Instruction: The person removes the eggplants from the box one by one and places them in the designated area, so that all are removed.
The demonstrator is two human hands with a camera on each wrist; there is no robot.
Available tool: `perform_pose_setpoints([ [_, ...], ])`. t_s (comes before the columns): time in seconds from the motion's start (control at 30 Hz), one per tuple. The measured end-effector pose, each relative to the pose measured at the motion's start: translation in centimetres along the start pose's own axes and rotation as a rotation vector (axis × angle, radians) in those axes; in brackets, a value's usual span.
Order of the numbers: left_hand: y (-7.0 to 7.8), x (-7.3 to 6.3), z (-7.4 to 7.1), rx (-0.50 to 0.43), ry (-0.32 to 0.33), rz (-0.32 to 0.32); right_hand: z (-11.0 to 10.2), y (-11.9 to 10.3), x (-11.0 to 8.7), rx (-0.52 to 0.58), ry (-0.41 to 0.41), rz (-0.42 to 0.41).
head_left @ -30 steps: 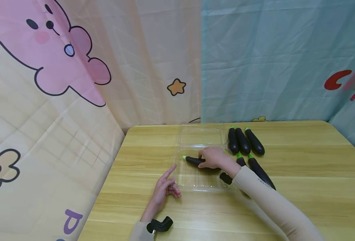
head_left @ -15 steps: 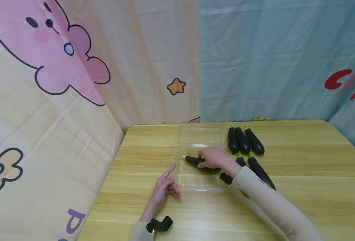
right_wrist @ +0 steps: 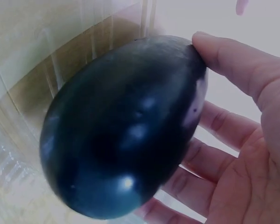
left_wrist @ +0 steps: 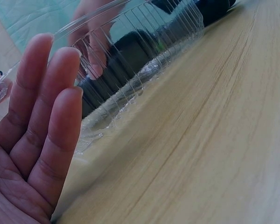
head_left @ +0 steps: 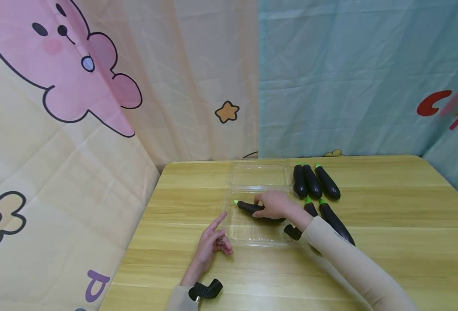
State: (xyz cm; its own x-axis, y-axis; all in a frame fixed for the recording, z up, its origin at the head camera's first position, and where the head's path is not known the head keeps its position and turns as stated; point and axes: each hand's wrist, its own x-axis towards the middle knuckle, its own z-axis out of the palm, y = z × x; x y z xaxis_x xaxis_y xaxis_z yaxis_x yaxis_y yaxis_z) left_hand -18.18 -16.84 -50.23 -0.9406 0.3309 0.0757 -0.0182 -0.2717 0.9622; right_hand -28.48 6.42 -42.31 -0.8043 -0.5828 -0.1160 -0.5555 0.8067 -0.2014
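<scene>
My right hand [head_left: 276, 204] grips a dark purple eggplant [head_left: 247, 207] by its middle, over the base half of a clear plastic clamshell container [head_left: 248, 242]. The green stem end points left. In the right wrist view, the thumb and fingers lie along opposite sides of the glossy eggplant [right_wrist: 116, 135], its rounded end facing the camera. My left hand [head_left: 210, 246] is at the container's left side, index finger extended to its edge. Three outstretched fingers [left_wrist: 60, 116] show in the left wrist view, in front of the clear ribbed wall [left_wrist: 144, 60].
The container's open lid [head_left: 260, 176] lies flat behind the base. Three eggplants [head_left: 312, 181] lie in a row at the back right. Nearer are more eggplants [head_left: 335, 222], partly hidden under the right forearm. The wooden table [head_left: 399, 203] meets printed curtains [head_left: 349, 86] at the back.
</scene>
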Motion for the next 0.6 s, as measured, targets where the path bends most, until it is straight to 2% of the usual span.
perform_pose_setpoints([
  [0.3, 0.1, 0.0, 0.0, -0.002, 0.004, -0.005, -0.6, -0.2, -0.7, 0.010, 0.047, -0.018],
  [0.6, -0.1, 0.0, -0.1, -0.003, 0.001, -0.007, -1.2, -0.1, -1.5, 0.007, 0.174, -0.066],
])
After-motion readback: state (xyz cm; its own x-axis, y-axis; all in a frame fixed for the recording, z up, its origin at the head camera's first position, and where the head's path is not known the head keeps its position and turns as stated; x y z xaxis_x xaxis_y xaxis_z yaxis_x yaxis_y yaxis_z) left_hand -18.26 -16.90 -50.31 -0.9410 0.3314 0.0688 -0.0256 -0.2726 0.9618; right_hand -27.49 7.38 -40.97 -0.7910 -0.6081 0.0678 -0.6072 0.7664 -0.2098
